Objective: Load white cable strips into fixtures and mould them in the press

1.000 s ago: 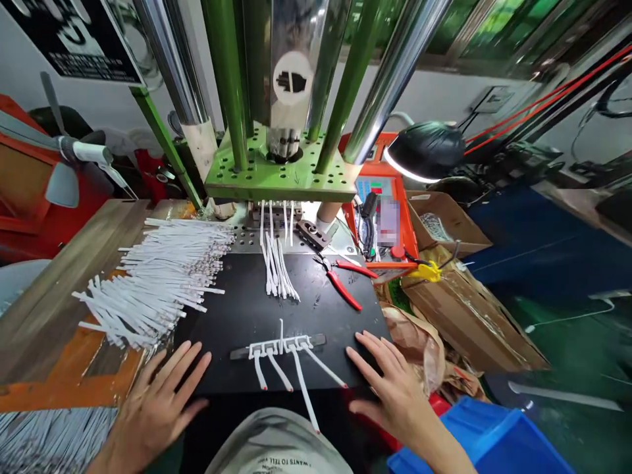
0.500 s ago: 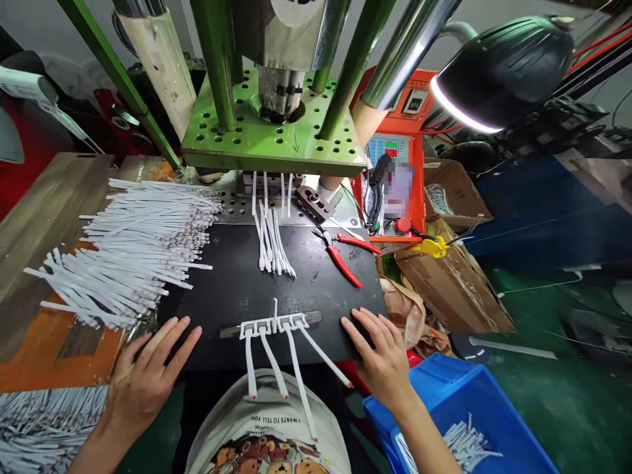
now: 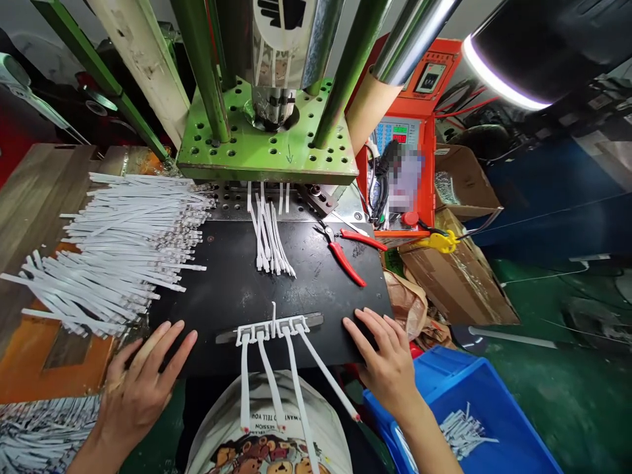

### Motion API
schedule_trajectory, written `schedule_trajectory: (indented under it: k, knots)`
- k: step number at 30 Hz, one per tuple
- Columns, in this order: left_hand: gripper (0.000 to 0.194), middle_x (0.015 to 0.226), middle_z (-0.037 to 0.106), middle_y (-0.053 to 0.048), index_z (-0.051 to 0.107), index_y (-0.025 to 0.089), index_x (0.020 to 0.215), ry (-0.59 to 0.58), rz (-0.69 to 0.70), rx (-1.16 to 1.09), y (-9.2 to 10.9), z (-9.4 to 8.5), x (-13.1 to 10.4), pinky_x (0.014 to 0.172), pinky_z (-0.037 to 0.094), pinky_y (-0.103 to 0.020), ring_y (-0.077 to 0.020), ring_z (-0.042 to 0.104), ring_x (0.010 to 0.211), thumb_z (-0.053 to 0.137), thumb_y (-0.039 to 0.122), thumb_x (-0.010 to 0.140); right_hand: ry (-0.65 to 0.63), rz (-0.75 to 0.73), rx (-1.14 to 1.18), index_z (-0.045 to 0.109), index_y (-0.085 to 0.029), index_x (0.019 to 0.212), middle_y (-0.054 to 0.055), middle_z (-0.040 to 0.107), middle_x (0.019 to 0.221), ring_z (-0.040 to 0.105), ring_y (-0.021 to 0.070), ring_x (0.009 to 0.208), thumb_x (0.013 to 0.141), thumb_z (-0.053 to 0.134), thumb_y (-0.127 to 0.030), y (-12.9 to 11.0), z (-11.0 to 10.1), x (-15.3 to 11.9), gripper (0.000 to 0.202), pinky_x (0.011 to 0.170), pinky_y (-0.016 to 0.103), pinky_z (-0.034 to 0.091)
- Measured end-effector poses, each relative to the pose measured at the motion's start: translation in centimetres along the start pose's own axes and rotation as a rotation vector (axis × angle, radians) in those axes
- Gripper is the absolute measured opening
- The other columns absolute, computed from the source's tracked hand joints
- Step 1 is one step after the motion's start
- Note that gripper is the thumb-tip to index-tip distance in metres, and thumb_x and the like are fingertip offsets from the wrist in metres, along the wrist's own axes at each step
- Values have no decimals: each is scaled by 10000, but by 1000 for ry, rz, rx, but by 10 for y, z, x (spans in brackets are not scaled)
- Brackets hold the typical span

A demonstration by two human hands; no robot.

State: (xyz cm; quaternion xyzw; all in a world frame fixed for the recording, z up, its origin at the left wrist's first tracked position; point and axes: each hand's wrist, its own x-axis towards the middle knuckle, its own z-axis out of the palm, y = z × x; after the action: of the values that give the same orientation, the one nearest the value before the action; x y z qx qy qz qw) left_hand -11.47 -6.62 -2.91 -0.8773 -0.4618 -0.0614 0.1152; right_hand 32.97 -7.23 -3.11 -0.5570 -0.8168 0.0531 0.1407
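Observation:
My left hand (image 3: 141, 378) rests with fingers spread at the left front edge of the black work surface (image 3: 217, 263), holding nothing. On the right front edge lies my right hand (image 3: 385, 359), its fingers also apart and empty. Between them sits a white moulded strip (image 3: 271, 331) on a flat grey bar (image 3: 315, 320); several white flat cables (image 3: 295, 382) hang from it over the edge toward my shirt. Farther back is a small bunch of white flat cables (image 3: 269, 240). Red-handled pliers (image 3: 345, 263) lie spread open to the right of that bunch.
A green press plate (image 3: 266, 161) stands over the back. A large pile of white cables (image 3: 123, 243) covers the left side. At right are an orange control box (image 3: 427, 164), cardboard boxes (image 3: 459, 263), a blue bin (image 3: 498, 408) with white pieces, and a lit lamp (image 3: 538, 52).
Both hands stay in about the same places, fingers still spread. The camera view has shifted slightly, so the press and lamp appear larger. The cables and pliers lie as before.

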Motion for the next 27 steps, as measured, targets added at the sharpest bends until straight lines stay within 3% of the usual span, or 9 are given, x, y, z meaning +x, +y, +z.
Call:
schedule_trajectory:
  k: [4, 6, 9, 12, 15, 19, 21, 24, 27]
  knots:
    - [544, 1278, 630, -173, 447, 207, 1453, 0, 11, -197, 13, -15, 33, 913, 435, -500, -353, 604, 1141, 530, 429, 963, -58, -105, 296, 409, -244, 1479, 167, 504, 1402, 460, 370, 1310, 963, 610, -396, -20, -12, 27, 574, 1098, 633, 331]
    - [434, 1145, 656, -156, 499, 177, 1377, 17, 15, -259, 22, -18, 55, 823, 468, -417, -286, 639, 1005, 498, 370, 988, -58, -152, 441, 430, -225, 1445, 162, 545, 1340, 513, 322, 1239, 1002, 560, -408, -31, -13, 48, 497, 1058, 563, 399]
    - [242, 901, 602, -79, 555, 147, 1211, -33, 4, -327, 30, -18, 81, 702, 478, -316, -188, 614, 788, 445, 186, 999, -99, -218, 546, 579, -224, 1287, 119, 640, 1145, 595, 246, 1021, 1043, 467, -263, -35, -11, 80, 272, 880, 420, 496]
    - [220, 848, 513, -38, 553, 164, 1086, -177, 12, -476, 29, -16, 94, 681, 475, -267, -158, 575, 785, 384, 72, 981, -243, -323, 628, 675, -207, 1099, 83, 665, 989, 614, 192, 863, 1047, 421, -199, -28, -10, 112, 259, 760, 317, 499]
    - [240, 861, 503, -27, 538, 184, 971, -274, 48, -580, 24, -16, 99, 695, 459, -272, -162, 544, 826, 366, 17, 958, -337, -367, 637, 666, -175, 985, 65, 657, 884, 619, 175, 773, 1044, 432, -208, -35, -1, 151, 244, 704, 270, 483]
    - [260, 818, 493, -16, 491, 191, 813, -298, 64, -596, 22, -18, 103, 665, 415, -295, -166, 507, 778, 372, -2, 941, -104, -269, 574, 607, -165, 948, 62, 641, 832, 613, 181, 767, 1030, 386, -180, -63, 18, 202, 236, 744, 268, 482]
    - [253, 820, 499, -17, 476, 193, 788, -287, 56, -574, 24, -18, 103, 667, 402, -304, -172, 509, 781, 387, 24, 953, 36, -227, 566, 598, -165, 952, 68, 649, 851, 622, 185, 796, 1010, 375, -165, -64, 20, 211, 230, 760, 269, 485]
    - [214, 841, 511, -22, 496, 191, 828, -247, 41, -520, 26, -14, 100, 679, 389, -320, -183, 521, 789, 397, 99, 994, 268, -35, 545, 627, -169, 941, 64, 667, 848, 636, 187, 767, 971, 407, -184, -35, 13, 187, 222, 717, 270, 486]
    - [177, 852, 524, -24, 538, 185, 918, -170, 55, -477, 26, -8, 97, 708, 398, -325, -190, 546, 804, 396, 129, 1009, 489, 429, 455, 658, -169, 993, 63, 689, 876, 657, 197, 757, 956, 451, -265, 22, 0, 125, 231, 704, 283, 498]
